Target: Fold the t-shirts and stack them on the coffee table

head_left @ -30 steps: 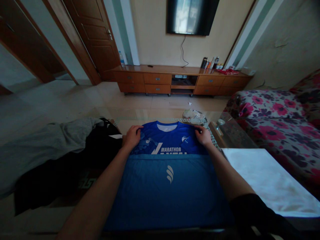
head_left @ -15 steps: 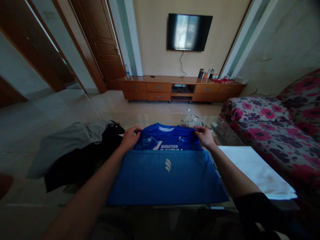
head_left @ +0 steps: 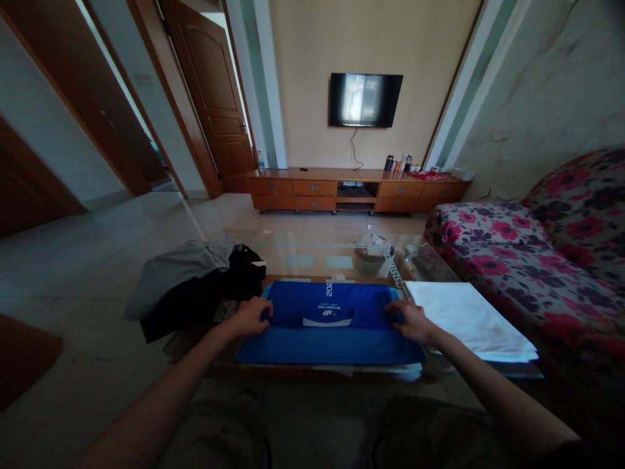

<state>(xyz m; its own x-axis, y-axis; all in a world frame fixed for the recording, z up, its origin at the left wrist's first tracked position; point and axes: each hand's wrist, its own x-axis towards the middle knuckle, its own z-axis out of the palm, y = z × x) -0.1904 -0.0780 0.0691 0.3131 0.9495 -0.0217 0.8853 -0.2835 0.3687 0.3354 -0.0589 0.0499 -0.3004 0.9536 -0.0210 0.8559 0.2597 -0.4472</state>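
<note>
A blue T-shirt (head_left: 293,303) lies folded on the glass table (head_left: 273,251). Its collar half is turned down toward me over the lighter blue lower part, with the back print and the collar facing up. At the left end of the turned-down part, my left hand (head_left: 252,316) has its fingers curled closed on the cloth. On the opposite end my right hand (head_left: 411,320) pinches the shirt the same way; its fingertips are partly hidden in the fabric.
Left on the table is a heap of black and grey clothes (head_left: 195,286). A folded white cloth (head_left: 469,319) lies at the right, near a flowered sofa (head_left: 488,228). Beyond stand a small glass jar (head_left: 409,253) and a wooden TV cabinet (head_left: 315,189).
Both hands have brought the shirt's collar end from the far side toward me and down onto the lower part. The front print has gone out of sight. My view has tilted up.
</note>
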